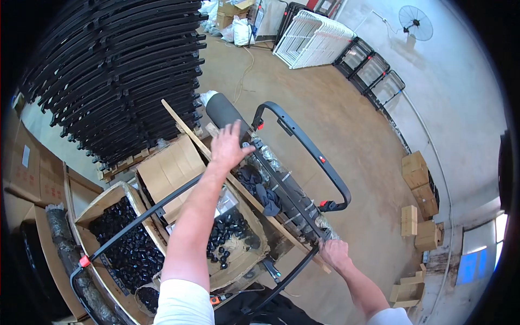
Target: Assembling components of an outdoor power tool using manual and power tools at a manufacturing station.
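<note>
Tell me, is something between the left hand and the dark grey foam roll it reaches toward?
Nothing visible stands between them. The left hand is already at the dark grey foam roll, its fingertips at the roll's lower end. The right hand grips the black metal tube frame.

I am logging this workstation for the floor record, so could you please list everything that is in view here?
Curved tube frame: one, black with red clips, across the bench.
Foam roll: one, dark grey, far end of the bench.
Stacked curved frames: many, black, upper left.
Open cardboard boxes: two or more, brown, lower left, full of small black parts.
Wire panels: a leaning stack, white, top centre.
Black-framed panels: several, along the right wall.
Wall fan: one, top right.
Wooden blocks: several, right floor.
Left hand: open, fingers spread on the foam roll's end.
Right hand: closed on the frame's near end.
</note>
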A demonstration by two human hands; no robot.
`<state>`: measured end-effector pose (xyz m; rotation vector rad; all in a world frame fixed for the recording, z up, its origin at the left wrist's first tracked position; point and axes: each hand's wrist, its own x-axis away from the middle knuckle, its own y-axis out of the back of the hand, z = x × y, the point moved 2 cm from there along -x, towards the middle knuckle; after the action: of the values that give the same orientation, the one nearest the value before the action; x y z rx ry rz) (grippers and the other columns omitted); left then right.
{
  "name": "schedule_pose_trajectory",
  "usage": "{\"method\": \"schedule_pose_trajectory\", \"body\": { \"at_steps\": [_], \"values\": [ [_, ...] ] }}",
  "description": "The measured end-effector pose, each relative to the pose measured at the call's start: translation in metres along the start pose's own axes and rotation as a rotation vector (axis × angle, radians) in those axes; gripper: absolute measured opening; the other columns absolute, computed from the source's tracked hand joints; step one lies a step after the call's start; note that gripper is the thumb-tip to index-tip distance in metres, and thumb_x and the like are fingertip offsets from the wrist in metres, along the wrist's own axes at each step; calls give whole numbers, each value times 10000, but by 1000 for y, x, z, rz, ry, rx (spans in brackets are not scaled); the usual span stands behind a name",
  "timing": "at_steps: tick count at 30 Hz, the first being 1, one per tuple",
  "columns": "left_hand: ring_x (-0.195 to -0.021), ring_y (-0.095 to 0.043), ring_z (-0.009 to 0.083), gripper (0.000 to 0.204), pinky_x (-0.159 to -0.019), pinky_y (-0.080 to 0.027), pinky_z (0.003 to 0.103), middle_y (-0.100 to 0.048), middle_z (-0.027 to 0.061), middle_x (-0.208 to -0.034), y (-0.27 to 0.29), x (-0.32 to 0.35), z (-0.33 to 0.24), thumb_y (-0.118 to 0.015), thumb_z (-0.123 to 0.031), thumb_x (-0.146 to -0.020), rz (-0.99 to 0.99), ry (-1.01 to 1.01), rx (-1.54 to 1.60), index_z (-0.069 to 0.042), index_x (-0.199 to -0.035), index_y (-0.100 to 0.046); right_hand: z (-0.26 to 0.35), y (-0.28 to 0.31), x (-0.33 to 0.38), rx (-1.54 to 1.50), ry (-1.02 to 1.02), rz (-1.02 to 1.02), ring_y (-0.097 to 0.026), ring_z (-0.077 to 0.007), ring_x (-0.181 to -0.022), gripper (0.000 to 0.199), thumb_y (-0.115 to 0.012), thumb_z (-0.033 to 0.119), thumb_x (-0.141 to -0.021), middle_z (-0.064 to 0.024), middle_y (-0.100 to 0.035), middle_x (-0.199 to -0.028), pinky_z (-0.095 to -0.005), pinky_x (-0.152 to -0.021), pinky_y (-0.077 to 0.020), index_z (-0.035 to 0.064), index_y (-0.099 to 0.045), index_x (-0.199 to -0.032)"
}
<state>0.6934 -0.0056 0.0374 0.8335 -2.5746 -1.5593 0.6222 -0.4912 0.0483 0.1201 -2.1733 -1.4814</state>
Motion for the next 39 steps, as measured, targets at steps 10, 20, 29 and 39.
{"method": "schedule_pose_trajectory", "body": {
  "at_steps": [10,20,29,39],
  "values": [
    [-1021,-728,394,506,-898,-575,519,-755,200,-1068,2,-12,20,-663,-478,-996,123,64,-10,-11,-1191,-677,1,8,5,-31,11,-66,-746,-395,-685,607,-530,471,-1041,-237,-727,-724,-507,-641,-605,14,-757,-714],
    [-885,-767,363,295,-811,-604,489,-768,200,-897,-55,-25,-1,-687,-262,-967,150,-396,-262,17,-1037,-620,-13,14,16,-227,111,-57,-750,-406,-792,527,-643,489,-982,-233,-745,-813,-526,-725,-586,-36,-689,-1000],
    [-911,-730,412,263,-793,-587,534,-732,182,-929,-20,12,2,-688,-175,-924,-12,-128,-9,-49,-1137,-600,-1,3,-1,-181,110,-21,-728,-465,-806,497,-630,433,-986,-303,-710,-797,-570,-761,-569,-49,-722,-902],
    [-1020,-677,363,205,-899,-555,465,-701,133,-1020,123,342,68,-662,-219,-979,-258,268,77,-58,-1088,-726,-25,5,-16,11,389,178,-724,-452,-910,584,-490,476,-1058,-275,-743,-916,-540,-789,-568,-35,-755,-957]
  ]
}}
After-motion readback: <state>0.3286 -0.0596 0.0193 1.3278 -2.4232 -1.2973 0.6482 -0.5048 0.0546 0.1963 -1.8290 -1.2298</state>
